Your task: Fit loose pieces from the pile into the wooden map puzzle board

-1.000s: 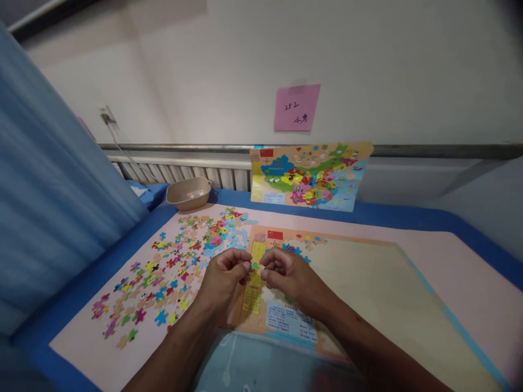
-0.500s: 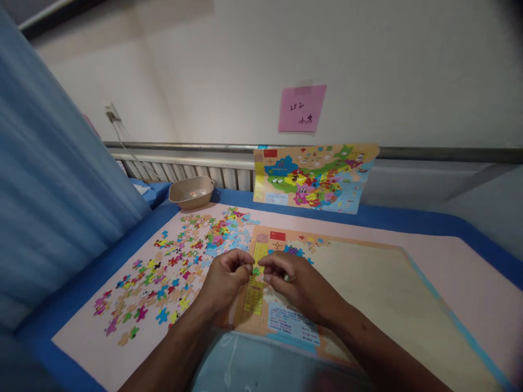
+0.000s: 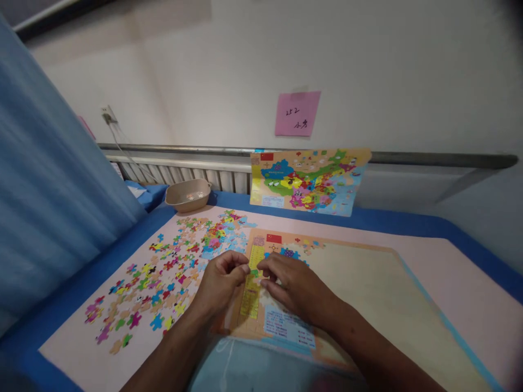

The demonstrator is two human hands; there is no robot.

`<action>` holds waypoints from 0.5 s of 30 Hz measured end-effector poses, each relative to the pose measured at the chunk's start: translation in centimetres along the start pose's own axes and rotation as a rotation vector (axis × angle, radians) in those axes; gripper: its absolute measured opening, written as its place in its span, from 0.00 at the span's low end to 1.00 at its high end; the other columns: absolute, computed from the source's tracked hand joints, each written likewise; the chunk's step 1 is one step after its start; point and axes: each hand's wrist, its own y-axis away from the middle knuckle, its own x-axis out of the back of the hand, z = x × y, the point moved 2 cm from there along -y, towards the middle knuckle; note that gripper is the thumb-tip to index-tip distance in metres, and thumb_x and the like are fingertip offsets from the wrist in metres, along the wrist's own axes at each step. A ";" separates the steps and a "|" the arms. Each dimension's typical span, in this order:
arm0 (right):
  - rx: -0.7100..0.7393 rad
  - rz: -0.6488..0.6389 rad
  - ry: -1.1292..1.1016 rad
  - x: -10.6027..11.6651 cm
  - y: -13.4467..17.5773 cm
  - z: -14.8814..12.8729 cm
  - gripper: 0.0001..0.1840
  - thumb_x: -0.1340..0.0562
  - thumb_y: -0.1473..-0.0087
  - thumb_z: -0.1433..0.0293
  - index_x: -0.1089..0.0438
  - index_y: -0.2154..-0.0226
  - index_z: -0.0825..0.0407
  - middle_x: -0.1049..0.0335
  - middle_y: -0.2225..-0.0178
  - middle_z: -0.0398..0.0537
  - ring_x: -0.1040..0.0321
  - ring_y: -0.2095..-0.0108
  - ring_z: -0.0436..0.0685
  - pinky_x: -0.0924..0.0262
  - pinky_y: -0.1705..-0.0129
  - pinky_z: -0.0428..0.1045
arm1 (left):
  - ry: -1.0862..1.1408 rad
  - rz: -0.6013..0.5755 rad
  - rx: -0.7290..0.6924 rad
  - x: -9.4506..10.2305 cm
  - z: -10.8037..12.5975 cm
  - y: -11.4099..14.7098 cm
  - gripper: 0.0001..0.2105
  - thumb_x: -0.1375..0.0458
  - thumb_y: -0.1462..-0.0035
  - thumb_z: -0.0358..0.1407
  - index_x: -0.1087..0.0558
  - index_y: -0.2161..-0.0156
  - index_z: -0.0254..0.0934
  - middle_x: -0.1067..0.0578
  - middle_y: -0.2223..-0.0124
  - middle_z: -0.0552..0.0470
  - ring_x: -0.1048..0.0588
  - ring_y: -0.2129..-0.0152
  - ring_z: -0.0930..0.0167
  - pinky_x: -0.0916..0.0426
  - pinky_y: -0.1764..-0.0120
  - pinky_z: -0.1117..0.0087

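Note:
A small green puzzle piece (image 3: 254, 273) shows between my two hands, above the yellow strip of the partly assembled jigsaw (image 3: 252, 305). My left hand (image 3: 224, 280) is closed in a pinch, with the green piece at its thumb and fingertip. Just to the right, my right hand (image 3: 292, 283) has its thumb and curled forefinger apart, close to the piece, with nothing visible held between them. Both hands hover over the jigsaw's left side and hide part of its blue area.
Loose puzzle pieces (image 3: 139, 299) lie spread on the pink sheet (image 3: 61, 354) at left. Behind them stands a beige basket (image 3: 188, 204) with a few pieces inside. A map picture (image 3: 308, 182) leans upright against the rail (image 3: 429, 159). A blue curtain (image 3: 53, 190) hangs at left.
The view has shifted slightly. My right thumb and forefinger have spread a little, and the green piece shows more plainly by my left fingertips.

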 end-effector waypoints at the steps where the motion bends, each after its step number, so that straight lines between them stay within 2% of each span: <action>1: -0.017 0.008 0.012 0.5 0.0 0.6 0.06 0.36 0.37 0.74 0.29 0.56 0.52 0.27 0.61 0.49 0.32 0.63 0.58 0.43 0.60 0.51 | -0.029 0.010 -0.013 0.1 0.2 0.3 0.10 0.35 0.55 0.42 0.22 0.68 0.38 0.26 0.73 0.55 0.30 0.76 0.72 0.36 0.71 0.72; 4: -0.092 0.037 0.060 2.9 0.6 3.7 0.03 0.38 0.36 0.71 0.28 0.59 0.51 0.27 0.63 0.48 0.32 0.64 0.57 0.43 0.61 0.51 | -0.179 -0.054 -0.076 0.6 0.2 2.1 0.07 0.37 0.49 0.42 0.22 0.69 0.41 0.24 0.71 0.54 0.28 0.74 0.70 0.35 0.69 0.71; 5: -0.126 0.054 0.078 4.0 1.1 5.1 0.04 0.40 0.35 0.70 0.28 0.61 0.51 0.27 0.64 0.47 0.32 0.65 0.57 0.43 0.61 0.51 | -0.240 -0.085 -0.106 0.9 0.0 2.8 0.07 0.37 0.47 0.42 0.22 0.70 0.42 0.24 0.72 0.54 0.27 0.74 0.69 0.35 0.70 0.71; 7: -0.219 0.122 0.113 6.4 2.4 8.3 0.09 0.40 0.36 0.67 0.27 0.56 0.51 0.26 0.62 0.49 0.31 0.63 0.59 0.41 0.58 0.52 | -0.365 -0.137 -0.166 1.5 -0.8 4.0 0.09 0.39 0.43 0.42 0.23 0.71 0.43 0.24 0.73 0.54 0.27 0.74 0.68 0.35 0.70 0.70; 10: -0.384 0.244 0.183 8.9 4.8 12.7 0.13 0.42 0.38 0.66 0.26 0.56 0.53 0.26 0.62 0.53 0.31 0.61 0.62 0.41 0.57 0.54 | -0.466 -0.142 -0.205 2.5 -2.7 4.9 0.11 0.40 0.40 0.45 0.22 0.70 0.45 0.22 0.72 0.54 0.25 0.74 0.67 0.33 0.70 0.71; 12: -0.468 0.294 0.200 9.2 6.3 14.8 0.14 0.43 0.39 0.66 0.26 0.55 0.53 0.27 0.62 0.54 0.31 0.60 0.63 0.41 0.57 0.55 | -0.517 -0.114 -0.207 2.9 -4.0 4.9 0.11 0.40 0.39 0.46 0.21 0.69 0.46 0.20 0.71 0.54 0.23 0.74 0.67 0.32 0.71 0.71; 15: -0.512 0.299 0.183 8.2 7.4 16.5 0.14 0.42 0.39 0.66 0.25 0.56 0.53 0.27 0.61 0.53 0.30 0.60 0.61 0.40 0.57 0.54 | -0.567 -0.023 -0.228 2.9 -5.1 4.7 0.13 0.41 0.38 0.48 0.20 0.67 0.46 0.20 0.71 0.55 0.23 0.75 0.68 0.31 0.70 0.72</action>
